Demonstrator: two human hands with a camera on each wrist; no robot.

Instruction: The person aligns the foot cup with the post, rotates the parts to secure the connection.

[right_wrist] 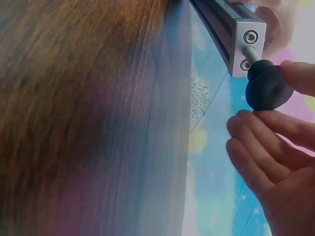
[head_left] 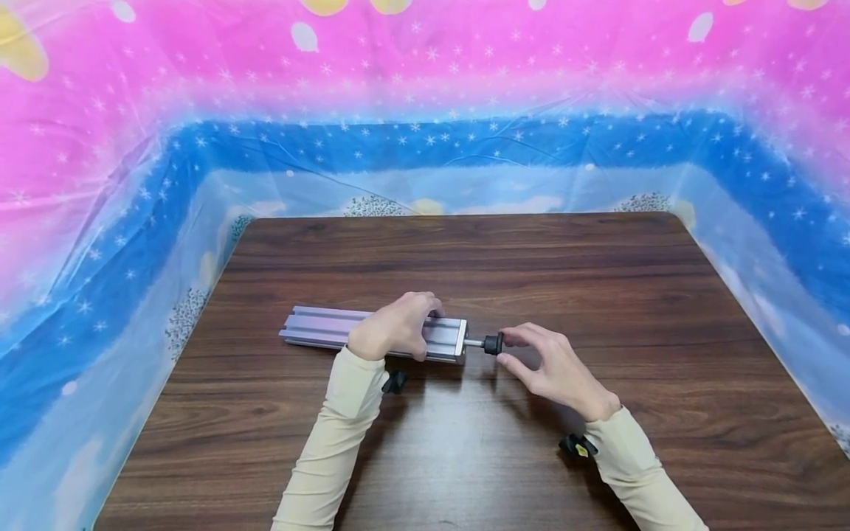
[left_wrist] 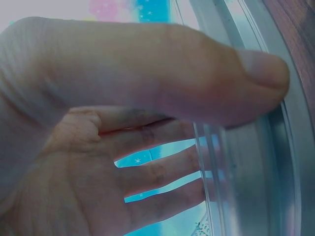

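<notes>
A silver aluminium extrusion profile [head_left: 322, 324] with long grooves lies across the middle of the table. My left hand [head_left: 396, 328] grips it near its right end, thumb [left_wrist: 236, 83] on the near side and fingers over the far side. From the profile's end plate [right_wrist: 259, 42], between two socket-head screws, sticks out a threaded stud [right_wrist: 251, 54]. On that stud sits a black levelling foot [right_wrist: 268, 91], its wide round base facing right. My right hand [head_left: 551, 365] pinches the base between thumb and fingertips; in the right wrist view, the other fingers lie loosely bent below it.
The dark wood-grain table [head_left: 465, 251] carries the profile. A pink and blue patterned cloth [head_left: 425, 147] hangs around its back and sides. Black wrist devices [head_left: 576, 447] hang at both cuffs, just above the tabletop.
</notes>
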